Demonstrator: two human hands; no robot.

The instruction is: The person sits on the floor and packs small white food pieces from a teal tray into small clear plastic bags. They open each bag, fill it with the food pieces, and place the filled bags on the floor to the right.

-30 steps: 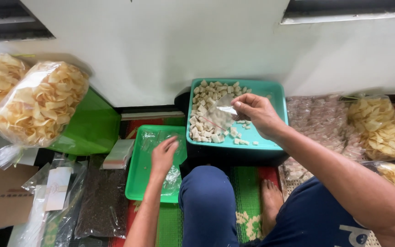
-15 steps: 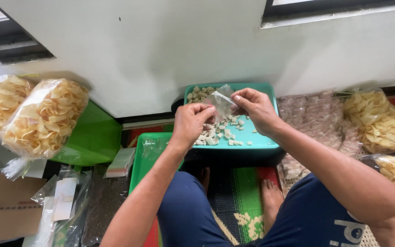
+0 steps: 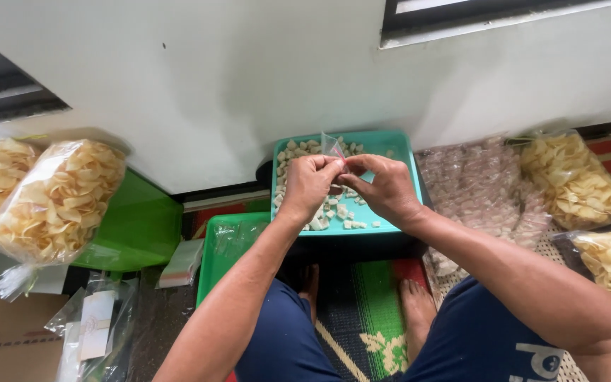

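Observation:
My left hand (image 3: 310,185) and my right hand (image 3: 385,188) meet above a teal tray (image 3: 402,164) that holds several pale cracker pieces (image 3: 334,211). Both hands pinch one small clear plastic bag (image 3: 332,146), whose top corner sticks up between the fingertips. A lower green tray (image 3: 215,249) with clear plastic bags in it lies to the left, under my left forearm.
Large clear bags of yellow crackers (image 3: 58,198) rest at the left on a green lid (image 3: 143,226). More bags of crackers (image 3: 574,180) and a bag of pinkish pieces (image 3: 482,187) lie at the right. A white wall rises just behind the trays. A cardboard box (image 3: 8,339) sits at lower left.
My left hand left the green tray and rose to meet my right hand over the teal tray. Both hands now hold the small bag close together.

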